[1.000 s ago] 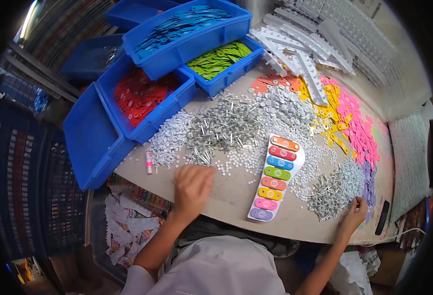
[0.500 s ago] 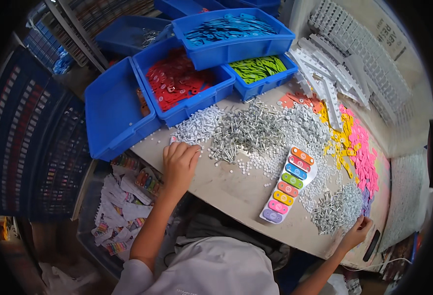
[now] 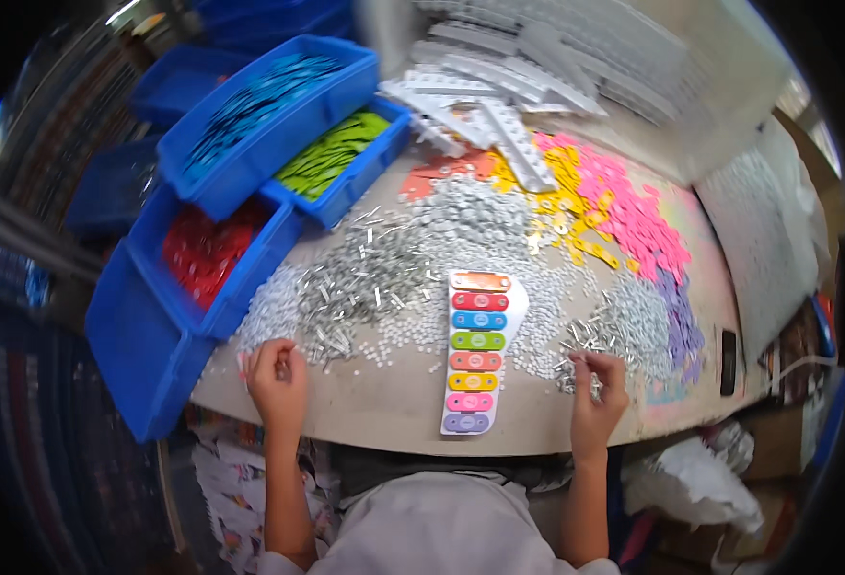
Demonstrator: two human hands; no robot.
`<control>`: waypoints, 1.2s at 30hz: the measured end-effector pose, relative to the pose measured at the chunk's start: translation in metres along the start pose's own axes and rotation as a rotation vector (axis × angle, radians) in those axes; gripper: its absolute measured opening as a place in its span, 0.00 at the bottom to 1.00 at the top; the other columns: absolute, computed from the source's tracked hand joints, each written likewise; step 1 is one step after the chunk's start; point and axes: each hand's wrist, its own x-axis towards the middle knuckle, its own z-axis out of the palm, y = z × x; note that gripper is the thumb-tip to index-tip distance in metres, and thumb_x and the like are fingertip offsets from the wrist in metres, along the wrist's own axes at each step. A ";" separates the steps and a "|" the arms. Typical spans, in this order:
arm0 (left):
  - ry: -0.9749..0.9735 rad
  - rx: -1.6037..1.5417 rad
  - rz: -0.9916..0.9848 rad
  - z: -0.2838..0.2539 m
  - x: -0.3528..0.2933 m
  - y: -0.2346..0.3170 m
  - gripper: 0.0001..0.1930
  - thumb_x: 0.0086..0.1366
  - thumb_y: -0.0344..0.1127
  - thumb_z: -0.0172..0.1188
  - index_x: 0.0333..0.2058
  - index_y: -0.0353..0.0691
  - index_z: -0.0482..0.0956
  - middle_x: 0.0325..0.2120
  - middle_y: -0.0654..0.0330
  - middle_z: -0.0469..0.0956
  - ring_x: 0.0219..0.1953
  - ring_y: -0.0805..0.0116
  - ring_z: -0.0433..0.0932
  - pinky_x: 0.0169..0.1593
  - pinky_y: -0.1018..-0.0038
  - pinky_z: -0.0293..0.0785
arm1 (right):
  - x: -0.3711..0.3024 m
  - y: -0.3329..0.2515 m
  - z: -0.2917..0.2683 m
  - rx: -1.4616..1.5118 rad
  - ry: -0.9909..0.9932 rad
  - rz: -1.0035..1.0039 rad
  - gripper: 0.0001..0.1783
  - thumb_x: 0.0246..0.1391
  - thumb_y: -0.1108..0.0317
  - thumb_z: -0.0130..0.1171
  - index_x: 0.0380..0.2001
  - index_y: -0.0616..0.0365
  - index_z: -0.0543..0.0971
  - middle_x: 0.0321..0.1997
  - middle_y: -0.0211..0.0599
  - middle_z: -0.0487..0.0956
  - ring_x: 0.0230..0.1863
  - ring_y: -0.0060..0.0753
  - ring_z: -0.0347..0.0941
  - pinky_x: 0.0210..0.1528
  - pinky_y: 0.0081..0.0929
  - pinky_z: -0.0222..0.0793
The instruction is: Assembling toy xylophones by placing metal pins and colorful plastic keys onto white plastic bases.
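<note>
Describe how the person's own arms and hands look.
The left hand and right hand are bare, without gloves. The forearms are uncovered too; pale sleeves show only at the lower edge, matching the light grey shirt. Any small markings are too blurred to tell.

Motion blur and curled fingers kept it from being told whether the left hand [image 3: 277, 381] held anything, and whatever the fingertips of the right hand [image 3: 597, 388] may have pinched beside the metal pins [image 3: 587, 337] was too small to make out. The marks on the coloured pieces [image 3: 478, 340] were too small to read, and the upper blue bin [image 3: 288, 149] hid part of the red pieces [image 3: 207, 259]. The lower edge cut off the shirt [image 3: 437, 527], while the dark rack [image 3: 29, 383] was smeared.
</note>
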 end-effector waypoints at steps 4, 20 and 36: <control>-0.119 -0.938 -0.389 0.007 0.015 0.037 0.02 0.72 0.25 0.57 0.40 0.36 0.77 0.30 0.59 0.84 0.30 0.75 0.80 0.37 0.78 0.75 | 0.019 -0.004 0.026 0.028 -0.088 -0.009 0.03 0.64 0.80 0.62 0.40 0.64 0.80 0.44 0.40 0.85 0.45 0.29 0.82 0.51 0.27 0.75; -0.902 -1.279 -0.480 0.098 0.088 0.120 0.09 0.73 0.32 0.63 0.45 0.32 0.84 0.30 0.61 0.85 0.27 0.81 0.78 0.27 0.84 0.72 | 0.070 0.020 0.099 -0.093 -0.221 -0.162 0.09 0.54 0.76 0.70 0.34 0.60 0.78 0.35 0.40 0.79 0.43 0.47 0.74 0.46 0.41 0.71; -0.926 -1.149 -0.415 0.105 0.095 0.130 0.10 0.71 0.34 0.68 0.43 0.34 0.80 0.24 0.64 0.82 0.22 0.82 0.74 0.22 0.83 0.64 | 0.099 0.014 0.076 -0.303 -0.394 -0.247 0.17 0.54 0.62 0.75 0.40 0.58 0.80 0.39 0.42 0.77 0.47 0.44 0.74 0.48 0.37 0.70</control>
